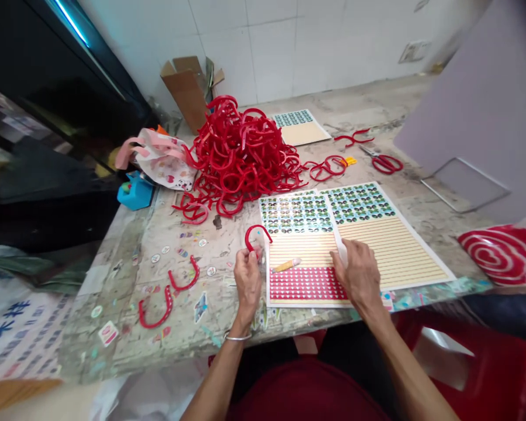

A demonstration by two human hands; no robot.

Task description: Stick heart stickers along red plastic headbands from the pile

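Observation:
My left hand (247, 275) pinches one end of a red curved band (255, 230), its arc rising above the fingers. Under my right hand (360, 273) lies the right edge of a sticker sheet (300, 248) with green-and-black pictures, plain tan rows and red rows of small white marks. A white edge of that sheet curls up at my right fingers, which are bent around it. A short yellow pencil-like stick (286, 265) rests on the sheet. A second sticker sheet (390, 251) lies to the right. Two U-shaped red bands with white dots (169, 307) (195, 275) lie left of my left hand.
Behind the sheets rises a big pile of red bands (245, 146). Red-handled scissors (386, 162) and another sheet (302, 131) lie farther back. A cloth bag (166, 161), a blue holder (135, 192) and a cardboard box (186, 96) stand left. Loose stickers dot the worn table (127, 269).

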